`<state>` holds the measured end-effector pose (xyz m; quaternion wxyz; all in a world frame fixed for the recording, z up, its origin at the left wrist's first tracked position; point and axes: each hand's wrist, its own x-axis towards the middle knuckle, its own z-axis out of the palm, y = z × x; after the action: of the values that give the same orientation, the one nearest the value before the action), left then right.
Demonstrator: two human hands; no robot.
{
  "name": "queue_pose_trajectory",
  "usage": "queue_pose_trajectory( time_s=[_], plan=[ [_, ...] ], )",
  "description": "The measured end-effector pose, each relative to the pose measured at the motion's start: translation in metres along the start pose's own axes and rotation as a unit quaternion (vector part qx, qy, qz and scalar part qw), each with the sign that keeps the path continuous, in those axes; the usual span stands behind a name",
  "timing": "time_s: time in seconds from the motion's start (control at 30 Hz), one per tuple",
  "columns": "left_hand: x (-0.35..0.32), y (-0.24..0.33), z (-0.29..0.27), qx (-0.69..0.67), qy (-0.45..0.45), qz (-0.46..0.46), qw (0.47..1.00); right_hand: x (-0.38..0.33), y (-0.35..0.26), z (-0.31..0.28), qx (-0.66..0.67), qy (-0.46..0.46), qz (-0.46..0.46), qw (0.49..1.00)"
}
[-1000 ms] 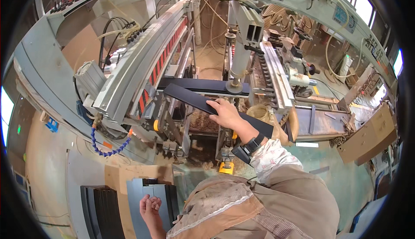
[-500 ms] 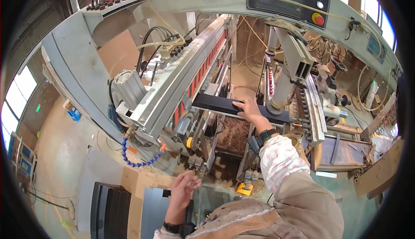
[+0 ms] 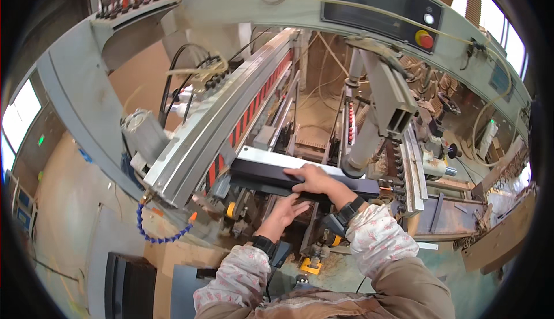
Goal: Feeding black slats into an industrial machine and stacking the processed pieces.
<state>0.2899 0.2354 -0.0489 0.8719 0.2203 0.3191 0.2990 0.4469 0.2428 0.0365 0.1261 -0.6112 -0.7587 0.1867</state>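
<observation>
A long dark panel [image 3: 259, 174] lies crosswise between the machine's two rails, with a pale strip [image 3: 271, 157] showing along its far side. My right hand [image 3: 316, 181] is closed on the panel near its middle, fingers over the dark face. Just below and to the left, my left hand [image 3: 281, 216] has its fingers stretched out by the panel's near edge; whether they touch it I cannot tell. A vertical grey cylinder [image 3: 362, 150] comes down at the panel's right part.
The striped left rail [image 3: 231, 111] and right rail [image 3: 411, 174] flank the work. A blue segmented hose [image 3: 156, 239] curls at lower left, near stacked dark panels [image 3: 135, 287]. Overhead runs a beam with a control panel [image 3: 375, 7] and red stop button [image 3: 425, 40].
My left hand has risen from near my body to the panel's near edge. The panel has come toward me and seems tilted, with a pale strip now showing. My right hand moved with it.
</observation>
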Motion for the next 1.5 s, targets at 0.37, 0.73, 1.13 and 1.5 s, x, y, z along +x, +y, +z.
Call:
queue_pose_trajectory(
  time_s=[0.37, 0.73, 1.13, 1.5],
  plan=[
    [-0.244, -0.024, -0.106, -0.15, 0.166, -0.034, 0.974, 0.04, 0.004, 0.014, -0.061, 0.164, -0.029, 0.984],
    [-0.541, -0.014, -0.384, -0.328, 0.386, 0.452, 0.734, 0.053, 0.011, 0.035, -0.153, 0.132, -0.003, 0.979],
    [-0.588, -0.004, -0.548, -0.288, 0.593, 0.454, 0.599, 0.066, 0.014, 0.053, -0.28, 0.16, 0.063, 0.944],
    [-0.474, -0.004, -0.469, 0.352, 0.511, 0.091, 0.779, 0.066, 0.014, 0.053, -0.289, 0.173, 0.044, 0.941]
  ],
)
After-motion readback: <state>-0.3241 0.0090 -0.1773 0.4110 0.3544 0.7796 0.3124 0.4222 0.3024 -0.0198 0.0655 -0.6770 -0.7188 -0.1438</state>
